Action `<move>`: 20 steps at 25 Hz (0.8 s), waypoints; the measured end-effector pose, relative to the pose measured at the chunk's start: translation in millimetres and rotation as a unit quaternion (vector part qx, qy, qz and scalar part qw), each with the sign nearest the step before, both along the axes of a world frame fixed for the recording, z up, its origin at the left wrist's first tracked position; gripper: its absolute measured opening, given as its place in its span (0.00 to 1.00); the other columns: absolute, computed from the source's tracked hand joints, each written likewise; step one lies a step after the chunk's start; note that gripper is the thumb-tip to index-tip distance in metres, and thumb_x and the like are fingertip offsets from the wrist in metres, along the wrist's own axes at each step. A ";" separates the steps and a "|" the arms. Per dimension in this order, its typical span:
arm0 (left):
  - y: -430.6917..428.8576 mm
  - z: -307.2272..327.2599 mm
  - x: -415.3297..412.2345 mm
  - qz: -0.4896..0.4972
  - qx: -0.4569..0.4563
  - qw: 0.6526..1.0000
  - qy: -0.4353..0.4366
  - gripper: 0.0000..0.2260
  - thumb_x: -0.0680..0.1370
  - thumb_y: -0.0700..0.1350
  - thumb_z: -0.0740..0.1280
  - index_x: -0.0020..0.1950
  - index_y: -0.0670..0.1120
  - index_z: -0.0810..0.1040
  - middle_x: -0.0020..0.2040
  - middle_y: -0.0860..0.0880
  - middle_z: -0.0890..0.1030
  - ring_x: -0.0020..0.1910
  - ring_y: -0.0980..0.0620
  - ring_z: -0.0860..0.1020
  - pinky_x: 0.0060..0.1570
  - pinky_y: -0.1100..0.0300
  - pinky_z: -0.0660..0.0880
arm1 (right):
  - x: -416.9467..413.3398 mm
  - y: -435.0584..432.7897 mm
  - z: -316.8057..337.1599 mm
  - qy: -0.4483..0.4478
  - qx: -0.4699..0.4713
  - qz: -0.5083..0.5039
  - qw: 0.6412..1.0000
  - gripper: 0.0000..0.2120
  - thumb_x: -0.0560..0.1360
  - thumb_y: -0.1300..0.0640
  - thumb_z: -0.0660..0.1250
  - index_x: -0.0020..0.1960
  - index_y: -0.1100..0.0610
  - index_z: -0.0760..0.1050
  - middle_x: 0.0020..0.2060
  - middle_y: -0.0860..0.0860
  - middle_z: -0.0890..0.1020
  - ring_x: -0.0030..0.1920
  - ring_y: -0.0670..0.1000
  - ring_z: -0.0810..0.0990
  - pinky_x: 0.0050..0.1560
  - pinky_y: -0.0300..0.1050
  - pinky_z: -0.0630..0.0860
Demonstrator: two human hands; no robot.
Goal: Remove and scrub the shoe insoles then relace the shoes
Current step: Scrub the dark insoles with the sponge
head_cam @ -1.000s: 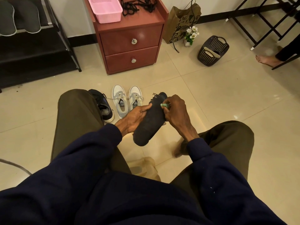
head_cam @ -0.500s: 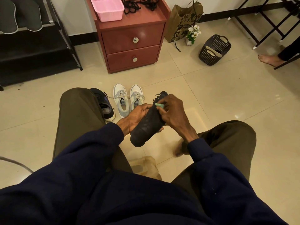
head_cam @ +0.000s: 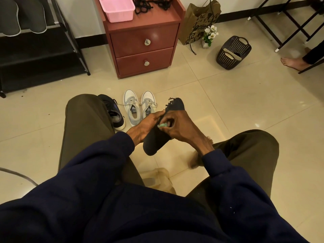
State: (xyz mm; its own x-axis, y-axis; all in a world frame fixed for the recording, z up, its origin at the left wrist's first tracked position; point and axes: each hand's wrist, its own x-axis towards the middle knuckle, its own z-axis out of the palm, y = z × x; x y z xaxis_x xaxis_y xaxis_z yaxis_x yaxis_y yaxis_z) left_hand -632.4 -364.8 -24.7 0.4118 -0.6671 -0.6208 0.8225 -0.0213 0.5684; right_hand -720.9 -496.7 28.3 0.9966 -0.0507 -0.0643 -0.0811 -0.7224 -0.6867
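A black insole [head_cam: 156, 142] with a frayed far tip is held up between my knees. My left hand [head_cam: 143, 126] grips it along its left edge. My right hand [head_cam: 177, 125] is curled round a small green scrubber [head_cam: 162, 125] pressed against the middle of the insole. A pair of white and grey laced sneakers [head_cam: 139, 109] stands on the floor just beyond my hands. A dark sneaker [head_cam: 114, 113] sits to their left, partly hidden by my left knee. Black laces [head_cam: 150, 3] lie on top of the red drawer cabinet [head_cam: 142, 42].
A pink basket [head_cam: 117, 8] sits on the cabinet. Grey insoles [head_cam: 22, 18] rest on the black rack at the left. A dark basket [head_cam: 233, 52], a paper bag [head_cam: 198, 21] and a small flower pot [head_cam: 209, 36] stand at the right. Another person's bare foot [head_cam: 292, 63] is at the far right.
My right hand has slid the green scrubber down the insole from near its far tip toward the middle. The insole has tilted slightly in my left hand.
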 end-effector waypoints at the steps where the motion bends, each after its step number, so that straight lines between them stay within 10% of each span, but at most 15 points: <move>1: 0.3 0.3 0.6 -0.001 -0.011 1.000 0.010 0.12 0.84 0.49 0.65 0.55 0.43 0.85 0.52 0.43 0.86 0.54 0.45 0.82 0.67 0.49 0.74 | 1.8 -2.4 -1.6 -0.001 -0.031 -0.015 0.999 0.02 0.72 0.58 0.77 0.44 0.55 0.85 0.41 0.47 0.82 0.39 0.45 0.79 0.37 0.40 0.76; 5: -1.8 8.9 -6.0 0.000 -0.038 0.996 0.080 0.14 0.85 0.52 0.62 0.60 0.44 0.81 0.57 0.41 0.85 0.53 0.39 0.84 0.66 0.34 0.71 | 2.6 -28.9 -6.7 -0.021 -0.124 -0.156 0.980 0.01 0.73 0.60 0.75 0.43 0.56 0.83 0.42 0.51 0.81 0.38 0.49 0.80 0.36 0.44 0.78; 10: -1.8 13.9 -3.9 0.039 -0.034 0.997 0.065 0.13 0.86 0.50 0.61 0.57 0.43 0.81 0.50 0.43 0.87 0.47 0.45 0.86 0.54 0.49 0.82 | -2.9 -13.0 0.4 0.029 -0.047 -0.031 0.998 0.03 0.72 0.58 0.77 0.44 0.57 0.85 0.41 0.49 0.82 0.39 0.46 0.79 0.36 0.39 0.77; 14: -1.4 27.1 -10.6 0.041 -0.032 0.994 0.091 0.16 0.86 0.51 0.60 0.57 0.41 0.80 0.51 0.39 0.86 0.46 0.39 0.86 0.60 0.37 0.75 | -1.3 -37.7 1.4 -0.010 -0.133 -0.154 0.979 0.06 0.71 0.62 0.77 0.46 0.58 0.83 0.40 0.48 0.79 0.34 0.44 0.76 0.31 0.30 0.70; 20: -0.8 18.4 -3.8 0.062 -0.021 0.997 0.051 0.13 0.85 0.51 0.62 0.62 0.44 0.79 0.56 0.43 0.85 0.53 0.44 0.84 0.62 0.46 0.78 | -3.2 -17.2 3.6 0.051 -0.047 -0.027 0.997 0.03 0.72 0.60 0.78 0.44 0.58 0.85 0.40 0.48 0.82 0.38 0.44 0.79 0.34 0.35 0.75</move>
